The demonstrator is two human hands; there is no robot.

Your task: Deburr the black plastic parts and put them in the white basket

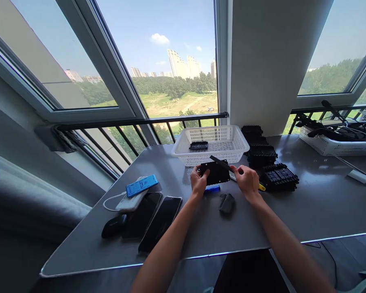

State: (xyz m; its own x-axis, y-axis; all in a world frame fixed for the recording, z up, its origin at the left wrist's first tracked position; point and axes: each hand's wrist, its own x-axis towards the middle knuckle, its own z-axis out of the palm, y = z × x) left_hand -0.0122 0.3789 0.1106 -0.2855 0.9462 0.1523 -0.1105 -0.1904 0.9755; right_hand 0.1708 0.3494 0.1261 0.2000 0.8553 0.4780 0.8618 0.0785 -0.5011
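Over the table (88, 240), black plate (214, 174), partly hidden blue object (212, 189), perhaps plastic

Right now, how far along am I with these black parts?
One black part lies in the white basket, perhaps done. Your left hand holds a black panel; your right hand, a flat black tool over it. The black stacks beside the basket may be left; uncertain.

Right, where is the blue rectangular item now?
In the head view, the blue item lies atop a white slab on the table, left of the left hand.
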